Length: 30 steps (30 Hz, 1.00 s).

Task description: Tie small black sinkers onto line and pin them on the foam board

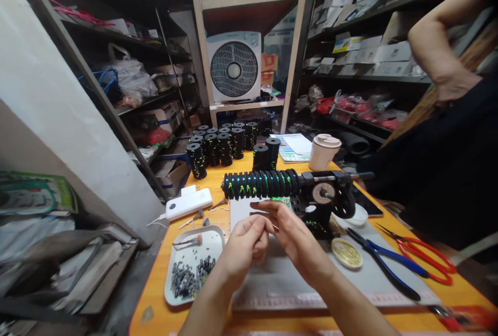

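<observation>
My left hand (pixel 251 237) is closed in a pinch above the grey work mat (pixel 280 279); whatever its fingertips hold is too small or hidden to name. Close against it, my right hand (pixel 291 229) has its fingers stretched out toward the left, with nothing visible in them. Just beyond both hands, a black ribbed cylinder (pixel 264 183) with green and yellow bits in its grooves lies level on the spindle of a black mechanism (pixel 324 191) with a round dial. To the left, a white tray (pixel 168 287) holds small black pieces and a brush (pixel 189 241).
Several similar black cylinders (pixel 224 149) stand at the back. Right of my hands lie a dish of golden bits (pixel 346 253), blue-handled pliers (pixel 389 263) and red-handled scissors (pixel 424 255). A lidded cup (pixel 324 152) and white power unit (pixel 189 204) are nearby. Another person (pixel 439 56) stands at right.
</observation>
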### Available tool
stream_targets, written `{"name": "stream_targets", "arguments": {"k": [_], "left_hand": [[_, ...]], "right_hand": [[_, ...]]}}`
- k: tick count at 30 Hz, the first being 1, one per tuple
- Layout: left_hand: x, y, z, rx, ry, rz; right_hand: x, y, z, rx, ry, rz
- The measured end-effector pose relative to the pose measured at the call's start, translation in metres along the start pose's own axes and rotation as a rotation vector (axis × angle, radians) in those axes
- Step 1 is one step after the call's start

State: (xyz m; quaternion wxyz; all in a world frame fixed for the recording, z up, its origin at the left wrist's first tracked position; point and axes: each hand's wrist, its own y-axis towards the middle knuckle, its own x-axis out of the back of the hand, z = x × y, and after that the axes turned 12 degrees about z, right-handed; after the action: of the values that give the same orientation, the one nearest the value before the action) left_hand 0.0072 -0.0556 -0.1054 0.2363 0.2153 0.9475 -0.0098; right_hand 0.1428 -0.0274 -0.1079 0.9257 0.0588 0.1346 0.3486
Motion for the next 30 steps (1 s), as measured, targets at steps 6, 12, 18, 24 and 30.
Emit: {"name": "stream_targets", "arguments": {"k": [6, 12, 18, 24, 30], "left_hand": [[-0.004, -0.002, -0.003, 0.027, 0.059, -0.007], [-0.007, -0.006, -0.012, 0.067, 0.094, 0.079], [-0.007, -0.008, -0.01, 0.113, 0.159, 0.116], [-0.008, -0.017, -0.012, 0.16, 0.3, 0.191], [-0.013, -0.029, -0.007, 0.218, 0.38, 0.201]], "right_hand": [[-0.021, 0.008, 0.0, 0.039, 0.117, -0.121], [-0.018, -0.002, -0.001, 0.083, 0.255, -0.105], [-0.011, -0.006, -0.006, 0.051, 0.363, -0.019], [-0.011, -0.003, -0.01, 0.044, 0.448, -0.004], [-0.015, 0.0, 0.003, -0.112, 0.492, 0.233]]}}
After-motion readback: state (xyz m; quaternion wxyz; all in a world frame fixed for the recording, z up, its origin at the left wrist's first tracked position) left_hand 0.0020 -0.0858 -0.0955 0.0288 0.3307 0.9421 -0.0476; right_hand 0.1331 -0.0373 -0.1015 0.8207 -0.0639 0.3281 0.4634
